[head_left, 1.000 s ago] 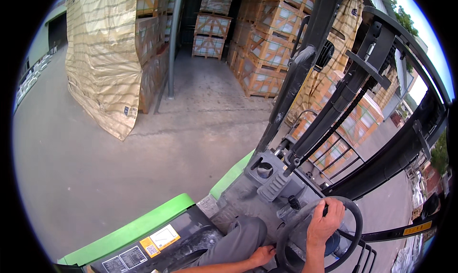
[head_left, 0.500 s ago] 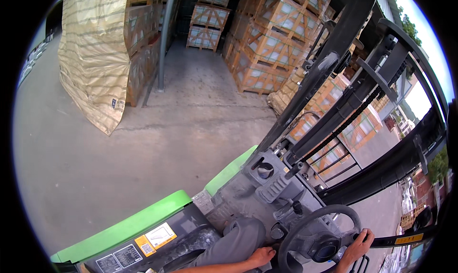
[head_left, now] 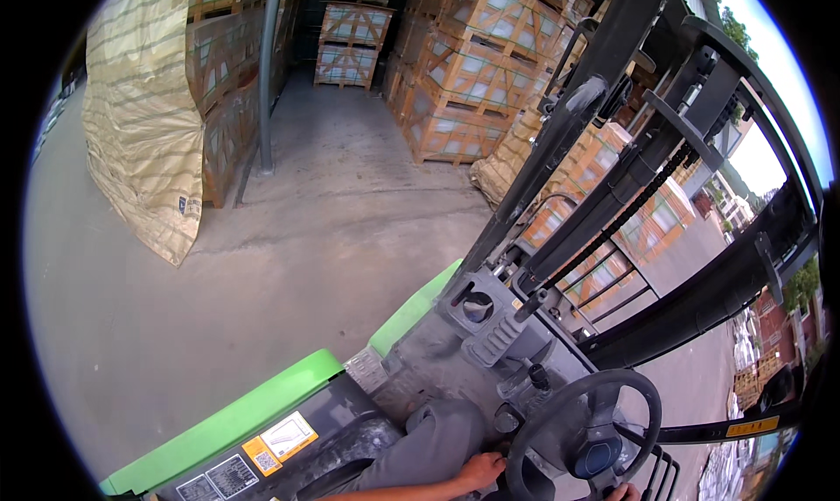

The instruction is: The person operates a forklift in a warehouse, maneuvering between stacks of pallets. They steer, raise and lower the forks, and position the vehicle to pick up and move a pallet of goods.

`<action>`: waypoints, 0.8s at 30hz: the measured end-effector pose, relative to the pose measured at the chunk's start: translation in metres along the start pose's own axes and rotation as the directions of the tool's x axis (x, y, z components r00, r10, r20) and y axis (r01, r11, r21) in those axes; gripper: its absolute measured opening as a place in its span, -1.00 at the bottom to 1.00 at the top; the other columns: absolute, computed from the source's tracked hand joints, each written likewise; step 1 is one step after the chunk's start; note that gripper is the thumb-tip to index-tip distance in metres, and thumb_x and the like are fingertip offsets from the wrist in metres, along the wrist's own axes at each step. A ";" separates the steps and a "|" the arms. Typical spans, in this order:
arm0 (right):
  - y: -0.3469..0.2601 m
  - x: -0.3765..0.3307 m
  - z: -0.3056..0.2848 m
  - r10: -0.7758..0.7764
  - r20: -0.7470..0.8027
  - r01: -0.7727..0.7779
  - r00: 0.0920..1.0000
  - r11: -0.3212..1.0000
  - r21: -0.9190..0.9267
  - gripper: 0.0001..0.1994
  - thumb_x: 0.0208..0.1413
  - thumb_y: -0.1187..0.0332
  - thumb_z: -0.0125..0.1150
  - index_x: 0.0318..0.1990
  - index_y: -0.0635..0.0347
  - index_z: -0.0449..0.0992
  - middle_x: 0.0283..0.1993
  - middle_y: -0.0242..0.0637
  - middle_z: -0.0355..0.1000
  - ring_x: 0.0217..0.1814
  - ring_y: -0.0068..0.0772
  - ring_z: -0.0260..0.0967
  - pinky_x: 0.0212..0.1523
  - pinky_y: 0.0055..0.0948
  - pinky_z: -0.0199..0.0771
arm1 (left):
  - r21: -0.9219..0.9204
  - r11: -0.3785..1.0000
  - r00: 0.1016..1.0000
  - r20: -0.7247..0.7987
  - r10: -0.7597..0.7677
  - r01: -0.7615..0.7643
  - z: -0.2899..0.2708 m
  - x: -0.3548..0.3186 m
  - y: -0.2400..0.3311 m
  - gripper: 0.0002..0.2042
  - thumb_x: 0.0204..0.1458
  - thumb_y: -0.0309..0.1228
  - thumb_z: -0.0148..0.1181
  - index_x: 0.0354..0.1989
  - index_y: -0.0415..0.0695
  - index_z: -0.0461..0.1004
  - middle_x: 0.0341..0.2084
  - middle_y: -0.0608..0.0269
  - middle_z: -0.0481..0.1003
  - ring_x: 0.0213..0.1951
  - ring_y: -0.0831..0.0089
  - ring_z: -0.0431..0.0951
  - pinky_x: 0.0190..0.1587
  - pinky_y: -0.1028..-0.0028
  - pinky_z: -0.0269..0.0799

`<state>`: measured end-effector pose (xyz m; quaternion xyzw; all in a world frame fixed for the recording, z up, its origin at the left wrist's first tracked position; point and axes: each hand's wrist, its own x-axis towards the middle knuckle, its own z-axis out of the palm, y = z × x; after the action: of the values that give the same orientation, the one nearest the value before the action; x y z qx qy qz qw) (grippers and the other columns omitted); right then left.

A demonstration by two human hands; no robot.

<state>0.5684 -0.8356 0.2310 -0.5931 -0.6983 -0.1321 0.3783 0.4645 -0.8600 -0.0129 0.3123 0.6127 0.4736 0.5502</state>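
Note:
The dark steering wheel [head_left: 584, 377] of a forklift stands at the lower right, tilted toward me. At its bottom rim is my right hand [head_left: 623, 492], cut off by the picture's lower edge, with its visible fingers curled on the wheel. My left hand [head_left: 483, 471] lies beside my grey-trousered thigh [head_left: 442, 440], close to the left rim of the wheel. Its fingers are curled, and what they hold, if anything, is hidden. Ahead of the wheel, a grey console [head_left: 494, 322] carries a short black lever [head_left: 530, 304] and a round recess.
Black mast uprights [head_left: 604, 212] cross the right side. Stacked wooden crates [head_left: 472, 90] stand ahead, more crates [head_left: 348, 42] deeper in the bay. A tan tarp [head_left: 144, 125] covers a stack at left, next to a grey post [head_left: 269, 81]. Green bodywork [head_left: 227, 422] borders the concrete floor [head_left: 262, 291].
My right hand has moved from the wheel's right side down to its bottom, and the wheel has turned clockwise. The crates, post and tarp have shifted left in view. My left hand stays nearly in place.

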 end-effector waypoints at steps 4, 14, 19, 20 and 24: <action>-0.003 0.006 0.015 -0.050 -0.002 0.050 0.999 0.999 0.009 -0.79 0.27 0.37 0.16 -0.20 0.43 0.53 -0.26 0.06 0.42 -0.21 0.06 0.35 -0.17 -0.08 0.38 | -0.059 0.995 0.997 0.025 -0.075 0.076 -0.033 0.002 0.016 -0.61 0.25 -0.09 -0.08 -0.08 -0.12 0.56 -0.14 -0.15 0.59 -0.04 -0.17 0.56 0.03 0.05 0.46; 0.010 0.007 0.057 -0.002 0.038 -0.007 0.999 0.974 0.227 -0.91 0.14 0.53 0.16 -0.21 0.33 0.46 -0.17 -0.12 0.36 -0.11 -0.15 0.32 -0.08 -0.26 0.33 | -0.646 0.763 0.993 -0.069 -0.097 0.030 -0.117 0.051 0.060 -0.61 0.38 -0.14 -0.07 -0.32 -0.19 0.51 -0.66 0.34 0.40 -0.70 0.60 0.27 -0.64 0.53 0.11; 0.003 0.006 0.047 0.037 0.108 -0.069 0.993 0.949 0.307 -0.76 0.21 0.34 0.15 -0.08 0.33 0.47 -0.08 -0.07 0.38 -0.01 -0.12 0.34 0.05 -0.24 0.32 | -0.435 0.863 0.945 -0.300 0.130 -0.257 -0.181 0.088 0.114 -0.50 0.37 -0.03 -0.22 0.00 -0.27 0.46 -0.43 0.20 0.52 -0.69 0.60 0.32 -0.62 0.54 0.20; 0.004 0.003 0.044 0.058 0.099 -0.089 0.993 0.936 0.342 -0.73 0.23 0.30 0.14 -0.06 0.34 0.46 -0.05 -0.06 0.38 0.01 -0.12 0.35 0.08 -0.24 0.32 | -0.379 0.875 0.927 -0.330 0.177 -0.302 -0.185 0.092 0.130 -0.52 0.38 -0.04 -0.21 0.02 -0.24 0.45 -0.42 0.24 0.52 -0.67 0.63 0.34 -0.60 0.53 0.21; 0.023 0.004 0.019 0.088 -0.034 -0.079 0.996 0.978 0.192 -0.72 0.32 0.30 0.06 0.01 0.35 0.43 0.02 -0.08 0.38 0.10 -0.16 0.33 0.19 -0.24 0.26 | -0.181 0.901 0.896 -0.295 0.333 -0.394 -0.192 0.098 0.182 -0.61 0.36 -0.11 -0.09 -0.08 -0.20 0.52 -0.43 0.19 0.53 -0.63 0.41 0.44 -0.53 0.36 0.32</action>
<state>0.5823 -0.8147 0.2145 -0.5801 -0.6740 -0.0614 0.4533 0.2339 -0.7525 0.1075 0.2902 0.5483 0.6745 0.4003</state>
